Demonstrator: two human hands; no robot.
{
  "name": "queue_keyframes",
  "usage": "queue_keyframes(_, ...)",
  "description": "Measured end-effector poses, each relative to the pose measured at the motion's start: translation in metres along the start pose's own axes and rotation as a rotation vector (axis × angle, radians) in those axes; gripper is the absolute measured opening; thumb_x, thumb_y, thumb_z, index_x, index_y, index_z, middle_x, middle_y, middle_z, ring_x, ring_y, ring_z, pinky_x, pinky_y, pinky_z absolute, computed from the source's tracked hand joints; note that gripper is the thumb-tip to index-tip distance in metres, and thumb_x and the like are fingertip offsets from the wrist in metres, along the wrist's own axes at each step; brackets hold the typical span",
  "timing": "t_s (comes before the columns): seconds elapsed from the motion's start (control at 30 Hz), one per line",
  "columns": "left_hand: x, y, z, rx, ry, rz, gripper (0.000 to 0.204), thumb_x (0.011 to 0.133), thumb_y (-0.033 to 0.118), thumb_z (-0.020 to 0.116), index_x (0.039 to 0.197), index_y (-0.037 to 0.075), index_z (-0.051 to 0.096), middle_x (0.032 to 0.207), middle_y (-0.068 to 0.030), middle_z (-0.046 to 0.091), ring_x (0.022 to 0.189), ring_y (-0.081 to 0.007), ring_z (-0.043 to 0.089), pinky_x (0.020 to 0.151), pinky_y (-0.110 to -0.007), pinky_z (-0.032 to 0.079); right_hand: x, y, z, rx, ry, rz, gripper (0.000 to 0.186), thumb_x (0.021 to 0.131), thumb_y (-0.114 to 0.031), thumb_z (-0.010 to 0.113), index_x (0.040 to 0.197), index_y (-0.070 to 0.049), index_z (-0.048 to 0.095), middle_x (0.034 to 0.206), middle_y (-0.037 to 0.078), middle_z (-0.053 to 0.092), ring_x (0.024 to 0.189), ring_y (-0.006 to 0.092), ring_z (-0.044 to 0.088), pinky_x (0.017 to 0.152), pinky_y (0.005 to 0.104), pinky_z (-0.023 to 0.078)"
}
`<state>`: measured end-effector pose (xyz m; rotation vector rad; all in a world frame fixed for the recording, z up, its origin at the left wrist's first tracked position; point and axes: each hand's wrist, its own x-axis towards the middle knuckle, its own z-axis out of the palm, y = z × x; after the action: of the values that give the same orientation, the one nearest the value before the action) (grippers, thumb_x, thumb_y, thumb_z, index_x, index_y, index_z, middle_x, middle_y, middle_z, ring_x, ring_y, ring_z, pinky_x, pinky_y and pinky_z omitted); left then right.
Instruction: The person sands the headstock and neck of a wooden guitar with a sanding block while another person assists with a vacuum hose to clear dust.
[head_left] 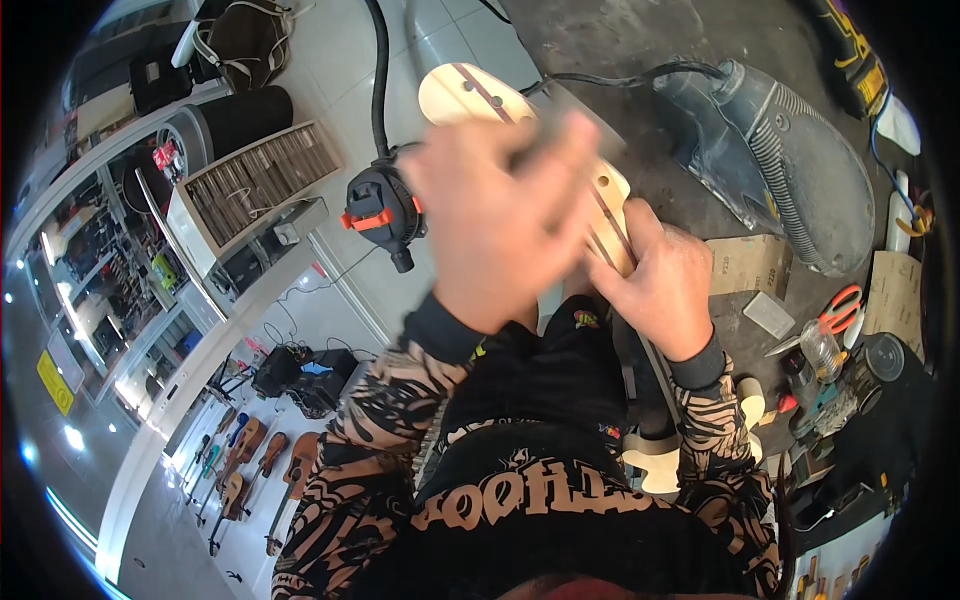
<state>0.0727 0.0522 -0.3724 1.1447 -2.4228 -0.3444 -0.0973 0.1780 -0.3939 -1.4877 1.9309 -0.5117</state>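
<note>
**Pale wooden piece (445, 92) next to a pretty busy surface (600, 40)**

So the right hand (662, 290) has the near end of the wood, thumb over the top, fingers tucked by the far edge, closed on it. The left hand (500, 205) is a motion-blur mess: palm over the middle of the piece, fingers stretched out. Can't tell if it's gripping anything, and it blocks the middle of the wood. What does show has dark stripes and a few holes, and sits in front of the person's lap.

Just left of that hand there's a black-and-orange tool (378, 208) with a black hose (381, 80) running up from it.

Over on the right, a sandpaper sheet (750, 262) pokes out beside the right hand, with a small whitish block (769, 314) near it. Past those: orange-handled scissors (842, 308) and a clear jar (822, 352), all crammed together. A big dusty grey hood (810, 170) hogs the space above the sheet. Way off left, stringed instruments (245, 445).
</note>
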Motion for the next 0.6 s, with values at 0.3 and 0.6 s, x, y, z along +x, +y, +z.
queue_keyframes(0.3,0.008,0.018,-0.009,0.023,-0.138,-0.025,0.053,0.082,0.026,0.089,0.134,0.026,0.082,0.107,-0.0028,0.064,0.11,-0.0286,0.06,0.1,-0.048,0.042,-0.002,0.002,0.002,0.052,0.019,0.021,0.045,0.085,-0.037,0.091,0.111,-0.009,0.068,0.071,0.012,0.071,0.067,0.0356,0.073,0.062,0.0478,0.055)
queue_keyframes(0.6,0.034,0.038,-0.016,0.108,-0.242,0.021,0.032,0.083,0.026,0.086,0.115,0.025,0.084,0.103,-0.0048,0.063,0.1,-0.0257,0.065,0.087,-0.046,0.042,-0.001,0.001,0.003,0.066,0.054,-0.007,0.042,0.085,-0.036,0.088,0.113,-0.011,0.07,0.075,0.012,0.074,0.071,0.0366,0.075,0.065,0.0486,0.057)
